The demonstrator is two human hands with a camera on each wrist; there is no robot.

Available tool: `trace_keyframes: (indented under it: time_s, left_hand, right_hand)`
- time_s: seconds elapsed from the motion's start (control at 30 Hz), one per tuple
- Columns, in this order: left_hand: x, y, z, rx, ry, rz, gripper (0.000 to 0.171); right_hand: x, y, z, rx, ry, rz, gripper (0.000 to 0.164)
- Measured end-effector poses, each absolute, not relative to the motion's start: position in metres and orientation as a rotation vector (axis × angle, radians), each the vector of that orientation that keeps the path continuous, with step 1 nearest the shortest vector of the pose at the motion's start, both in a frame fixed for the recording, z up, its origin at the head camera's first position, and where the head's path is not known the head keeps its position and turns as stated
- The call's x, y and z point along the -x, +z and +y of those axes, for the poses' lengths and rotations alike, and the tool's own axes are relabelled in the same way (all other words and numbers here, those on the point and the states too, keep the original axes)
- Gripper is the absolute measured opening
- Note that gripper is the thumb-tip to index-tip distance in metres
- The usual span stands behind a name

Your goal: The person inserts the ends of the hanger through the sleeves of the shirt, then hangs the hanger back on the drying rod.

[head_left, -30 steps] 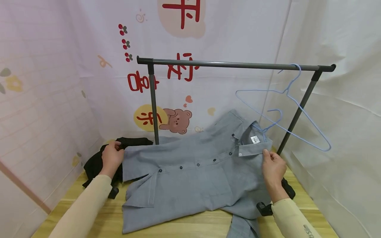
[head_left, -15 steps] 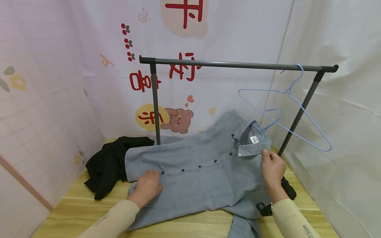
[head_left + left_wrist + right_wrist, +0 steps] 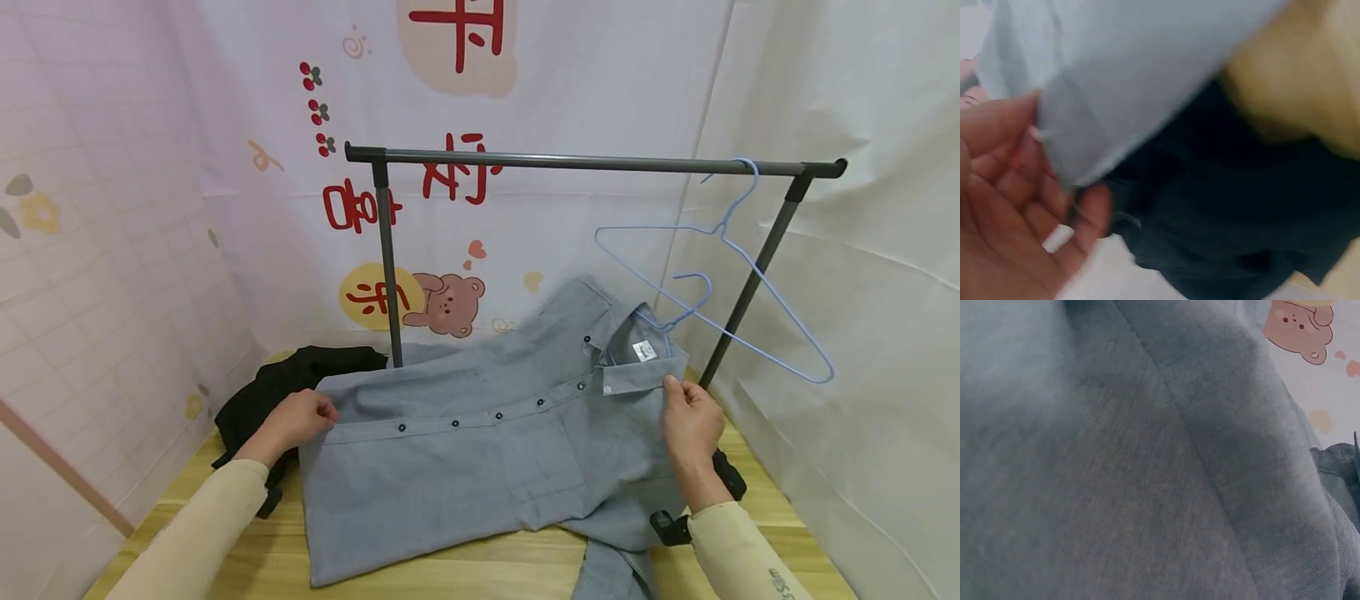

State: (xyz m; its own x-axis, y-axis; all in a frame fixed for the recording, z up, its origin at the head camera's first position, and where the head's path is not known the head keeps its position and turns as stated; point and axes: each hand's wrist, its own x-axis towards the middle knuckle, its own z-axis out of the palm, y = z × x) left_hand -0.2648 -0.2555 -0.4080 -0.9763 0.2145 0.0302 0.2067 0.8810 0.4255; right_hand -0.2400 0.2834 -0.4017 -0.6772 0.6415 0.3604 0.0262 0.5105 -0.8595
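Observation:
A grey-blue button shirt [image 3: 465, 467] lies spread sideways over the table, collar to the right, hem to the left. My left hand [image 3: 298, 421] pinches the front edge of the shirt at its hem; in the left wrist view the shirt's corner [image 3: 1085, 131] sits between thumb and fingers. With my right hand [image 3: 692, 421] I grip the shirt just below the collar. A blue hanger [image 3: 686, 308] is inside the neck, its hook sticking out of the collar. Grey cloth [image 3: 1147, 475] fills the right wrist view, where the right hand is hidden.
A dark rack [image 3: 585, 161] stands behind the shirt, with another blue hanger [image 3: 720, 229] hooked on its bar at the right. Black clothing [image 3: 262, 392] is heaped at the left, beside the shirt hem. The wooden table [image 3: 450, 575] shows in front.
My left hand left the hem, reached in over the shirt front, then moved back left holding the front flap. That flap, folded back before, now lies flat. The right hand has stayed at the collar.

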Motion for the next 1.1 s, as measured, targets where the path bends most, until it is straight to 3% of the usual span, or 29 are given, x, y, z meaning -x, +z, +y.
trace_keyframes:
  time_s: [0.17,0.4,0.73,0.9,1.1]
  left_hand:
    - [0.265,-0.435,-0.268,-0.477,0.744,3.014,0.005]
    - [0.260,-0.461,-0.281,-0.412,0.779,3.005,0.005]
    - [0.258,-0.459,-0.284,-0.073,0.513,3.211,0.008]
    - [0.266,-0.449,-0.273,-0.054,0.530,3.345,0.007]
    - [0.282,-0.420,-0.249,-0.041,0.819,3.363,0.036]
  right_hand:
    - [0.240,-0.403,0.284,0.544,1.188,-2.089,0.041]
    - [0.240,-0.403,0.284,0.557,1.180,-2.097,0.042]
    - [0.241,-0.405,0.284,0.543,1.165,-2.076,0.041]
    - [0.242,-0.405,0.283,0.540,1.165,-2.067,0.040]
    - [0.241,-0.405,0.283,0.533,1.173,-2.075,0.041]
